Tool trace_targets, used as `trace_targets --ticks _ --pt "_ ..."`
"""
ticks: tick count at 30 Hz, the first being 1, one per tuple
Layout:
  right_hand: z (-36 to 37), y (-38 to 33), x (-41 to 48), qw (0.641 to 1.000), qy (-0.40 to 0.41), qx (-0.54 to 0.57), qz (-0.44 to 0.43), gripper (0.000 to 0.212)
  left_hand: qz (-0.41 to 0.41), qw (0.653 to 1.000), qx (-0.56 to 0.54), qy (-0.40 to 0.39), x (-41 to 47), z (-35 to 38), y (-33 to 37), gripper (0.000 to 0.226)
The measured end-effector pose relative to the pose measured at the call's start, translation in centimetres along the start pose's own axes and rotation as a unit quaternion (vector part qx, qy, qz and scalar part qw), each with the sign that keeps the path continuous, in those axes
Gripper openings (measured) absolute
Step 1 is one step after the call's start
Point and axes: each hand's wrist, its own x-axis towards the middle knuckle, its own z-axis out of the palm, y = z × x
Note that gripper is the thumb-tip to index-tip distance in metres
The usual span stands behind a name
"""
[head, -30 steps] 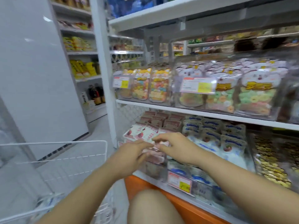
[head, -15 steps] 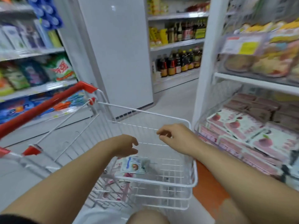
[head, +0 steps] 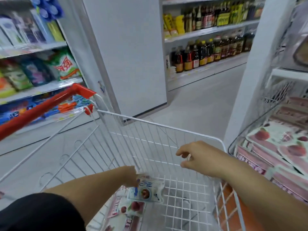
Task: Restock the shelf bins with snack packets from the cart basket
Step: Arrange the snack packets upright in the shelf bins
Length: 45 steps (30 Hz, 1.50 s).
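Snack packet (head: 146, 191), lettering blurred, left hand (head: 129, 175) at its edge

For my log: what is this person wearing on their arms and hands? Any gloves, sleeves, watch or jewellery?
Both hands are bare, with no gloves. The left hand and its forearm are uncovered, and a black short sleeve covers the upper arm. The right hand and its forearm are uncovered as far as the frame shows, with no sleeve in view. No watch, ring or wristband is visible on either arm.
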Motion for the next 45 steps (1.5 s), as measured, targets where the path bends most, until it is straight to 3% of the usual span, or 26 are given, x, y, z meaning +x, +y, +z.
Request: trace_targets --ticks 4,7,13,18,24,28,31,37,39,41,45 --pt "0.1 0.0 0.1 1.000 -0.021 0.001 0.006 0.044 -0.050 0.994 -0.100 -0.022 1.2 1.7 -0.6 0.076" --pt "0.1 -0.2 0.0 0.999 -0.034 -0.008 0.005 0.046 -0.062 0.984 -0.167 0.001 1.7 1.9 -0.3 0.073" --pt "0.1 -0.1 -0.1 1.000 -0.017 -0.011 0.003 0.044 -0.051 0.981 -0.184 0.012 0.9 0.4 0.8 0.060" --pt "0.3 -0.3 0.1 1.000 0.014 0.005 0.004 0.040 0.016 0.989 -0.143 0.033 -1.5 -3.7 1.7 0.033" --pt "-1.3 -2.0 -2.9 0.984 0.122 0.119 -0.054 0.017 0.123 0.975 -0.085 0.167 -9.9 -8.7 3.7 0.018" --pt "-3.2 -3.9 -8.3 0.977 0.120 0.146 -0.100 0.016 0.208 0.921 -0.195 0.265 -15.8 -10.6 4.3 0.014" --pt "-4.5 -5.1 -13.2 0.975 0.137 0.130 -0.120 0.018 0.272 0.867 -0.309 0.279 -19.6 -11.2 6.1 0.019" --pt "-6.8 -4.2 -22.8 0.961 0.236 0.119 -0.084 0.013 0.363 0.775 -0.420 0.303 -24.5 -11.4 13.2 0.016" --pt "-7.1 -3.0 -25.7 0.951 0.275 0.127 -0.068 0.015 0.392 0.727 -0.480 0.297 -25.6 -11.3 16.3 0.007" --pt "-7.0 -1.2 -28.5 0.934 0.320 0.151 -0.037 0.018 0.404 0.688 -0.537 0.275 -26.2 -10.6 19.8 0.020" --pt "-6.3 3.4 -34.0 0.883 0.421 0.205 0.037 0.022 0.459 0.668 -0.551 0.199 -27.3 -7.0 27.3 0.043"
